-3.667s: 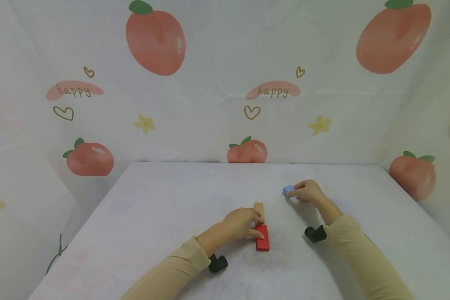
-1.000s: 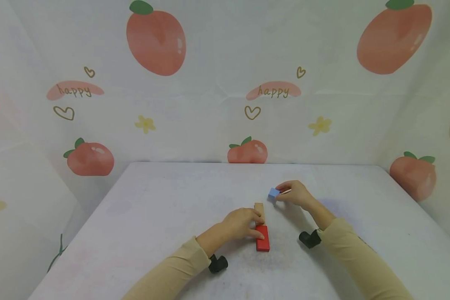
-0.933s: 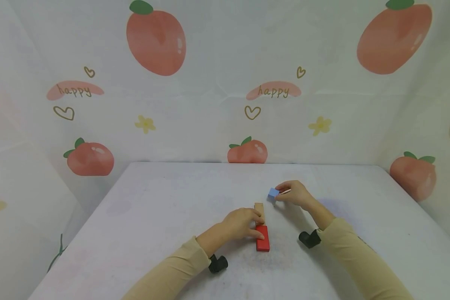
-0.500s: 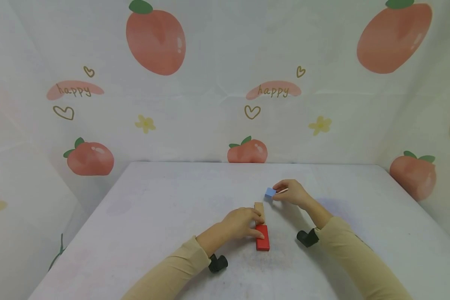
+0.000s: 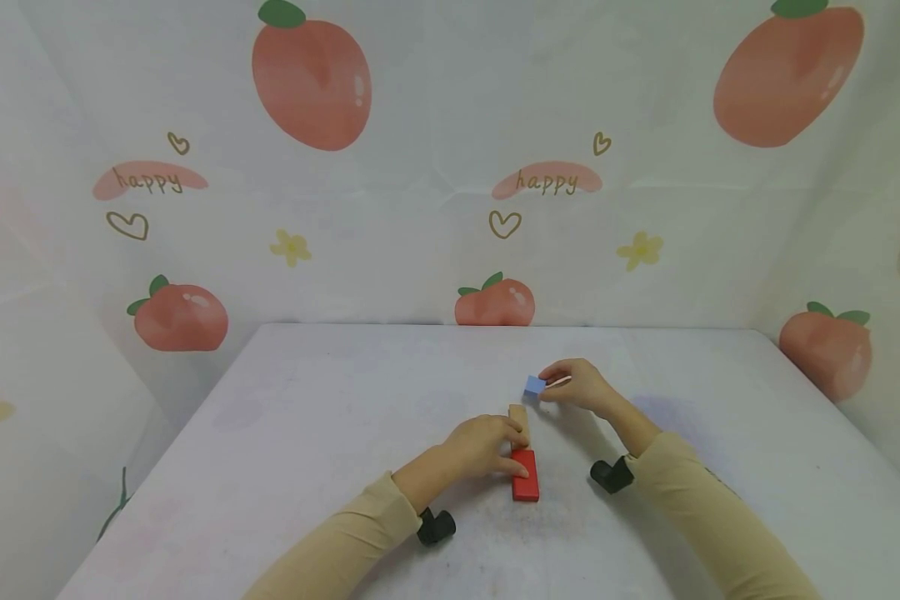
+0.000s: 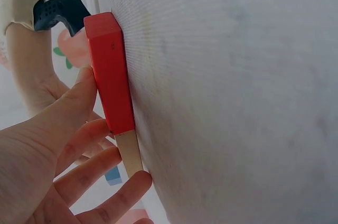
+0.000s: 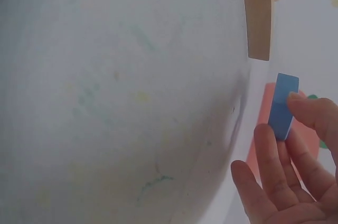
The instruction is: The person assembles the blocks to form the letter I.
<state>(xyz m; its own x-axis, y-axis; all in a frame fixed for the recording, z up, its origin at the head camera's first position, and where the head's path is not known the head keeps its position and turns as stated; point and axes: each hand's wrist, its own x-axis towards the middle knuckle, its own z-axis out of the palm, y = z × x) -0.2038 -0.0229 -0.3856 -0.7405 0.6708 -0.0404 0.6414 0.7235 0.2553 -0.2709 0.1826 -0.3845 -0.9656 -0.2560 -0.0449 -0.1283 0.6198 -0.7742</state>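
Observation:
A red block (image 5: 526, 487) and a plain wooden block (image 5: 518, 415) lie end to end on the white table. My left hand (image 5: 474, 446) rests on this row, its thumb on the red block and its extended fingers by the wooden one; the left wrist view shows them spread. Part of the wooden block is hidden under the fingers. Beyond the row's far end, my right hand (image 5: 579, 388) pinches a small blue block (image 5: 534, 387) between thumb and fingers. In the right wrist view, a gap separates the blue block (image 7: 282, 109) from the wooden block's end (image 7: 259, 23).
Around the blocks spreads a white tabletop (image 5: 360, 367) with faint stains. A white curtain (image 5: 420, 108) printed with peaches hangs right behind its far edge. A black wrist camera (image 5: 437, 528) sits at the left cuff, another black camera (image 5: 612, 475) at the right cuff.
The right hand has carried the blue block leftward, from well right of the row to just beyond the wooden block's far end. The left hand and the two blocks under it stay put.

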